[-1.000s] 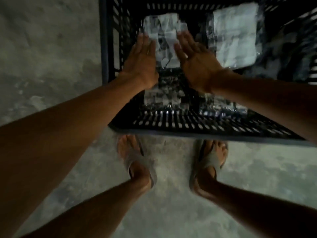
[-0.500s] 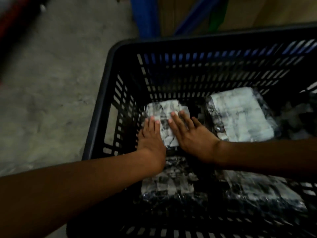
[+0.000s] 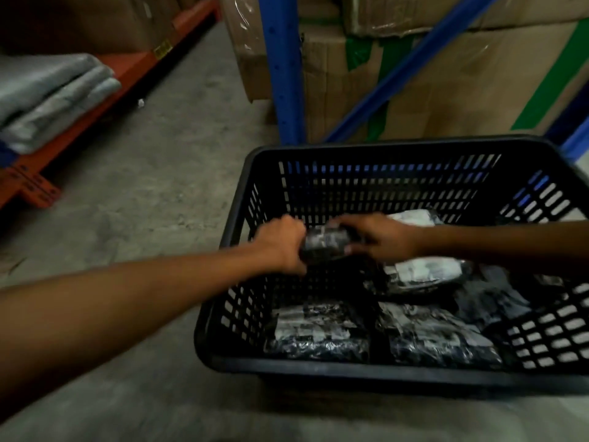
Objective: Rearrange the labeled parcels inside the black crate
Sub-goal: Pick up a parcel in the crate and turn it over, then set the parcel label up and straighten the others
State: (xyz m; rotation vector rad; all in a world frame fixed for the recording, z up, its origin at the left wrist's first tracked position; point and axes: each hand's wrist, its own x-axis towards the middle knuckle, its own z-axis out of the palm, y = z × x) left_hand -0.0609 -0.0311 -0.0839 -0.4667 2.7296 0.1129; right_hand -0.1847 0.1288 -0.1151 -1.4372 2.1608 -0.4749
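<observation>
A black slatted crate (image 3: 398,146) stands on the concrete floor. Inside it lie several dark plastic-wrapped parcels with white labels: one at the front left (image 3: 318,330), one at the front right (image 3: 436,339), one in the middle right (image 3: 424,271), and one at the back (image 3: 414,216). My left hand (image 3: 282,244) and my right hand (image 3: 379,237) both grip a small dark parcel (image 3: 325,245), held above the crate's back left area, tilted on edge. The parcel's ends are hidden by my fingers.
Blue rack posts (image 3: 283,68) and taped cardboard boxes (image 3: 478,74) stand right behind the crate. An orange shelf beam (image 3: 105,87) with folded grey bags (image 3: 47,97) runs along the left. Bare concrete floor (image 3: 153,173) lies left of the crate.
Both hands lay flat on the back left parcel; now they have closed around it and lifted it off the crate floor. The camera has tilted up toward the racks.
</observation>
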